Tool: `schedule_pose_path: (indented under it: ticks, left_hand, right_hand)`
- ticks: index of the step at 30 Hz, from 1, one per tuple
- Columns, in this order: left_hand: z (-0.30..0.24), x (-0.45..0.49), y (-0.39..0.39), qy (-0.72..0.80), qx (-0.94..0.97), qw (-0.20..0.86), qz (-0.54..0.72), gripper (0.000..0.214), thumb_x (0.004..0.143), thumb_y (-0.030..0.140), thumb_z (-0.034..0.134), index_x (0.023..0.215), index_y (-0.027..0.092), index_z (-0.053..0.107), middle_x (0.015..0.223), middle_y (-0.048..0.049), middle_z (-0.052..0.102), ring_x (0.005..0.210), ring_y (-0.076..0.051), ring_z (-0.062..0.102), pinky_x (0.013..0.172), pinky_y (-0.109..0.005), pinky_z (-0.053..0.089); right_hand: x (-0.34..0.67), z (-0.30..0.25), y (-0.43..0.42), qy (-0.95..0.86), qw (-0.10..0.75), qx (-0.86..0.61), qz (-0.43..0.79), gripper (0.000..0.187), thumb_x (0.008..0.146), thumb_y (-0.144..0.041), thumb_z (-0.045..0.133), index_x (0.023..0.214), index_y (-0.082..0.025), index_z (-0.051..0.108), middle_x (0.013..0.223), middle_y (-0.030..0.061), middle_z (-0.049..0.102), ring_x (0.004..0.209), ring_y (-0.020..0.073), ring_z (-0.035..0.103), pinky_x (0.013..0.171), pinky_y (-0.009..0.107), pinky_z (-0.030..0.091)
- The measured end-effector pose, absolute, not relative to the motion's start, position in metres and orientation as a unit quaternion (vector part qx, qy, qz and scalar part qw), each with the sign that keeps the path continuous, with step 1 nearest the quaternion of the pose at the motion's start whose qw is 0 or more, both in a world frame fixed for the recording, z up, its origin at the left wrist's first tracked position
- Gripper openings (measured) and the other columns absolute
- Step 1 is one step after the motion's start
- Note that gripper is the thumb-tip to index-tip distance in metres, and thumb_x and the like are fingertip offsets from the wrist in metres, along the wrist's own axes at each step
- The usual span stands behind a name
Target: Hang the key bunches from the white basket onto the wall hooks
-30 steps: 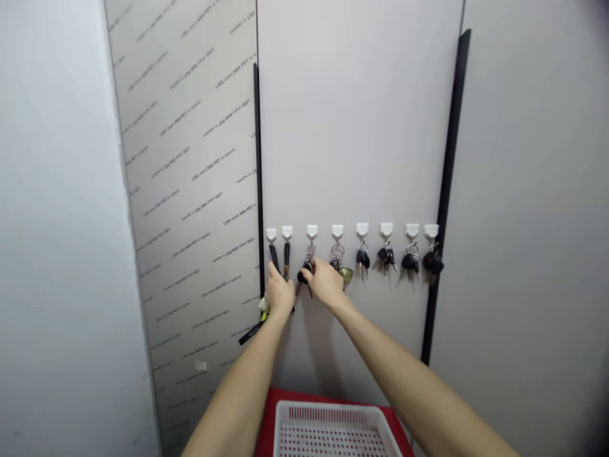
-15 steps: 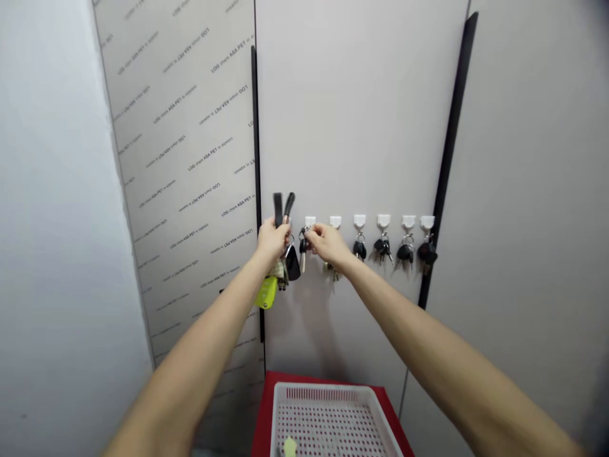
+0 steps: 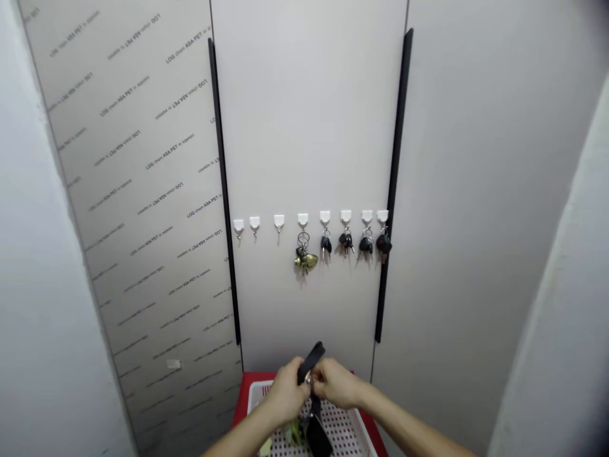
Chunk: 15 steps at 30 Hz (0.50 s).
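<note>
Above the white perforated basket, toward its far edge, the left hand pinches a black key strap, probably light and soft, best held beside its metal ring, the right hand's grip unclear.

The left hand hides part of the black strap, and what the right hand fingers beside it is too covered to make out. The near end of the basket and both forearms are cut off by the bottom edge. Far keys are too small to tell apart.
</note>
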State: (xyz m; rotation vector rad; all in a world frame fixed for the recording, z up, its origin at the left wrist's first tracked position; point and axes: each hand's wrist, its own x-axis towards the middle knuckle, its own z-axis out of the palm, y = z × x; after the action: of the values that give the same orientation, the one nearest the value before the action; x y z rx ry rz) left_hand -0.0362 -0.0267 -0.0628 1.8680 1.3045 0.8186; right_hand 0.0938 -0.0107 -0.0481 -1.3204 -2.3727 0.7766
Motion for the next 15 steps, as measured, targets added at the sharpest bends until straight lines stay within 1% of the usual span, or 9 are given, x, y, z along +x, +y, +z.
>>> schedule_pose_path:
  ticks: [2,3,4,6,7,8,10,12,15]
  left_hand:
    - [-0.046,-0.038,-0.022,0.510,0.752,0.343,0.239,0.027,0.054,0.014,0.046,0.080,0.014,0.051,0.075,-0.0027,0.056,0.068,-0.014,0.048,0.061,-0.023,0.036]
    - [-0.033,-0.039,-0.018,0.517,0.755,0.333,0.229,0.030,0.053,0.015,0.048,0.082,0.013,0.051,0.078,-0.0041,0.056,0.069,-0.015,0.049,0.062,-0.024,0.036]
    - [-0.016,-0.038,-0.011,0.526,0.750,0.315,0.246,0.033,0.053,0.017,0.049,0.086,0.012,0.050,0.082,-0.0060,0.055,0.071,-0.016,0.049,0.064,-0.025,0.036]
    - [0.021,-0.034,0.007,0.550,0.716,0.255,0.346,0.041,0.056,0.020,0.048,0.095,0.010,0.044,0.095,-0.0105,0.050,0.078,-0.016,0.048,0.069,-0.025,0.036]
    - [0.040,-0.029,0.017,0.561,0.691,0.219,0.400,0.044,0.057,0.023,0.048,0.099,0.010,0.041,0.098,-0.0118,0.048,0.081,-0.016,0.047,0.071,-0.026,0.035]
    - [0.057,-0.024,0.028,0.568,0.665,0.176,0.452,0.048,0.058,0.026,0.048,0.102,0.011,0.038,0.101,-0.0120,0.046,0.083,-0.017,0.046,0.071,-0.026,0.035]
    - [0.082,-0.012,0.047,0.576,0.630,0.111,0.509,0.052,0.057,0.031,0.050,0.104,0.014,0.035,0.104,-0.0114,0.043,0.089,-0.018,0.044,0.072,-0.029,0.035]
    - [0.096,-0.001,0.062,0.586,0.615,0.079,0.521,0.049,0.055,0.030,0.052,0.100,0.017,0.037,0.100,-0.0105,0.047,0.087,-0.019,0.045,0.069,-0.030,0.035]
    - [0.107,0.007,0.073,0.582,0.613,0.083,0.528,0.028,0.056,0.022,0.048,0.084,0.016,0.048,0.080,-0.0079,0.055,0.075,-0.017,0.050,0.064,-0.028,0.037]
  right_hand:
    - [0.102,-0.033,-0.008,-0.831,0.171,-0.455,0.271,0.011,0.054,-0.011,0.036,0.045,-0.013,0.042,0.041,-0.0054,0.032,0.040,0.0037,0.029,0.039,0.016,0.024]
    - [0.106,-0.019,-0.005,-0.823,0.205,-0.461,0.259,0.011,0.056,-0.013,0.037,0.049,-0.013,0.046,0.043,-0.0044,0.038,0.042,0.0048,0.033,0.042,0.016,0.028]
    - [0.110,-0.002,0.000,-0.809,0.259,-0.474,0.233,0.012,0.058,-0.015,0.037,0.056,-0.013,0.049,0.049,-0.0026,0.045,0.046,0.0065,0.039,0.047,0.018,0.032]
    - [0.116,0.039,0.011,-0.745,0.408,-0.509,0.141,0.020,0.062,-0.021,0.038,0.075,-0.013,0.051,0.069,0.0032,0.053,0.061,0.0104,0.047,0.059,0.022,0.036]
    - [0.117,0.059,0.019,-0.709,0.474,-0.516,0.084,0.026,0.063,-0.024,0.039,0.084,-0.013,0.049,0.080,0.0057,0.053,0.068,0.0117,0.048,0.064,0.023,0.036]
    - [0.118,0.076,0.027,-0.679,0.518,-0.518,0.038,0.031,0.063,-0.027,0.040,0.090,-0.014,0.046,0.086,0.0070,0.052,0.073,0.0126,0.048,0.067,0.024,0.035]
    - [0.118,0.102,0.042,-0.645,0.551,-0.530,-0.018,0.040,0.061,-0.030,0.043,0.098,-0.014,0.041,0.089,0.0080,0.051,0.075,0.0141,0.048,0.069,0.026,0.035]
    - [0.116,0.114,0.055,-0.632,0.539,-0.556,-0.036,0.042,0.061,-0.030,0.044,0.099,-0.013,0.039,0.080,0.0072,0.054,0.071,0.0154,0.049,0.066,0.028,0.036]
    - [0.117,0.120,0.062,-0.622,0.529,-0.576,-0.037,0.035,0.061,-0.027,0.042,0.093,-0.013,0.042,0.066,0.0046,0.054,0.061,0.0151,0.049,0.059,0.027,0.037]
